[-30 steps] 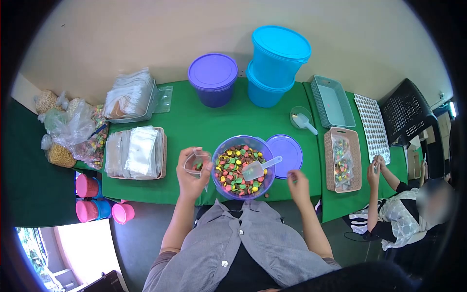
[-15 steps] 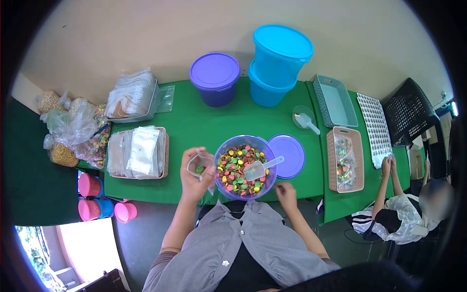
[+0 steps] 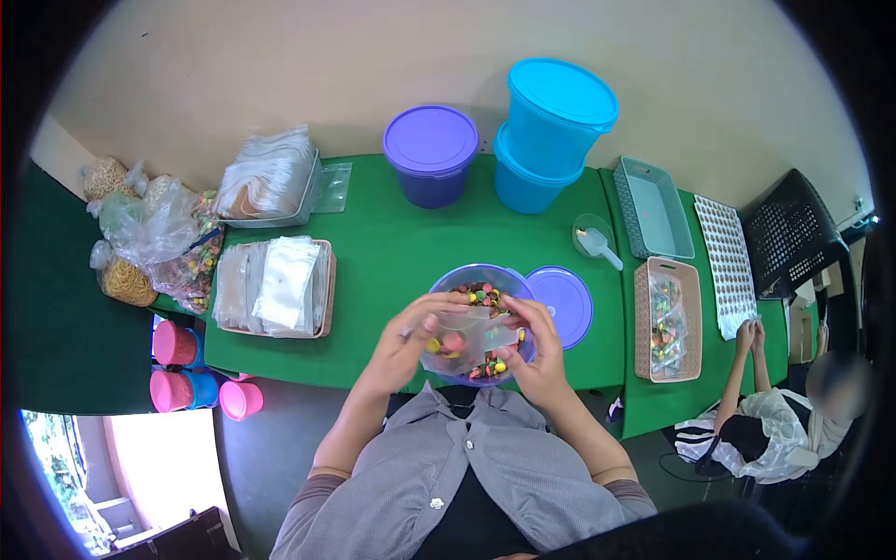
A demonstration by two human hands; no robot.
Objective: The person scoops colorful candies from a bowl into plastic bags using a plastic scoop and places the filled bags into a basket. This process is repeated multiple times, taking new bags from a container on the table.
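Over the purple bowl [image 3: 441, 280] of colourful candies [image 3: 483, 295], my left hand [image 3: 399, 347] grips a clear plastic bag [image 3: 455, 338] with some candies showing through it. My right hand [image 3: 537, 359] has its fingers and thumb at the other side of the bag, above the bowl's right part. A whitish translucent piece shows between the hands; whether it is the scoop or part of the bag I cannot tell. The purple lid [image 3: 566, 308] lies just right of the bowl.
Baskets of empty bags [image 3: 289, 285] stand left, near bagged snacks [image 3: 149, 233]. Lidded purple [image 3: 429, 154] and blue tubs [image 3: 551, 131] are at the back. Right are a cup with a scoop [image 3: 597, 241], a basket of filled bags [image 3: 667, 322] and another person [image 3: 775, 411].
My left hand has brought the bag right, over the bowl. My right hand has risen from the table's front edge to the bag. The view has shifted slightly.
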